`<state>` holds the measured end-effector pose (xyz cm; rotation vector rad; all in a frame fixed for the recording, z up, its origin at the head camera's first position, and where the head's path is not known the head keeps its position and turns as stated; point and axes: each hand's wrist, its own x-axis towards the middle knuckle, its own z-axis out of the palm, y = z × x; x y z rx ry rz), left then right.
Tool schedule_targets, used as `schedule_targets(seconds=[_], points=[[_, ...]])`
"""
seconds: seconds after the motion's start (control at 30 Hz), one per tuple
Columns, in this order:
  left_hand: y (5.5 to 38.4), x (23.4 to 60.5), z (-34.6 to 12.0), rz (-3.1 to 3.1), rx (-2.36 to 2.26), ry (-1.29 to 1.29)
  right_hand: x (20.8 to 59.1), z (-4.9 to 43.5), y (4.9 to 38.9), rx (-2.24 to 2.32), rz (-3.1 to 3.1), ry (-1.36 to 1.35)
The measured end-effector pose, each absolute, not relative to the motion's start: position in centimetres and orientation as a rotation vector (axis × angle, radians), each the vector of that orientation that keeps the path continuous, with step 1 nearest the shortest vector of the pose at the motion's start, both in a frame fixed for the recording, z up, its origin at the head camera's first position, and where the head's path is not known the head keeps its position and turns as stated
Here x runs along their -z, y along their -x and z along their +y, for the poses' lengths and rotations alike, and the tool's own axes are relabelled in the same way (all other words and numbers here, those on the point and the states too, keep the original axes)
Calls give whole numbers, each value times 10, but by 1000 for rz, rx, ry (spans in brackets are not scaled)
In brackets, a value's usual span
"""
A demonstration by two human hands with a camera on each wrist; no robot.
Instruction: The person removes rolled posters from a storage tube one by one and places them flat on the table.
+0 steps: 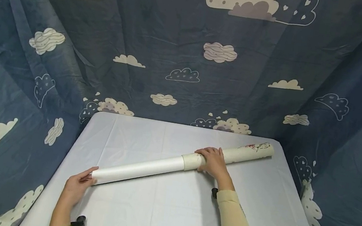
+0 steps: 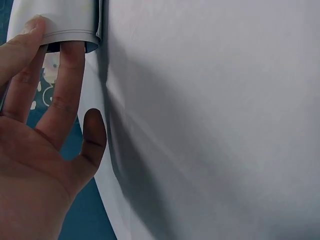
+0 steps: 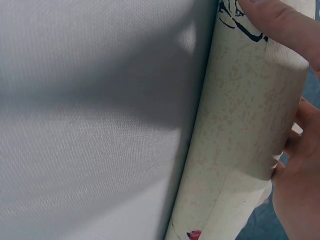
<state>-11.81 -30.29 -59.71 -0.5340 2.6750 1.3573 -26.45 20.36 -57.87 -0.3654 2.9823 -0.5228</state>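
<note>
Pinching the hollow white roll (image 1: 137,169) at one end, the left hand (image 1: 74,188) apparently steadies it, while the right hand (image 1: 214,164) grasps the cream floral roll (image 1: 247,152) adjoining it.

Left grip (image 2: 37,155): two fingertips hidden in roll (image 2: 70,20)

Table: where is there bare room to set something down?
Table: bare at far left, behind the roll; bare on the near side, between left arm and right arm; bare from the right arm to the right edge. Crowded: along the roll, by left hand and right hand.
</note>
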Motion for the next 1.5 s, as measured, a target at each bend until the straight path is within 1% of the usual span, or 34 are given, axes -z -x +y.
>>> schedule_targets(seconds=[0.47, 1.0, 1.5], points=[[115, 594, -318, 2680, -1285, 505, 580, 205, 264, 525, 2980, 365], [118, 593, -332, 2661, -1263, 542, 582, 207, 267, 494, 2987, 363], [123, 590, -350, 2663, -1227, 472, 579, 208, 266, 495, 2975, 364]])
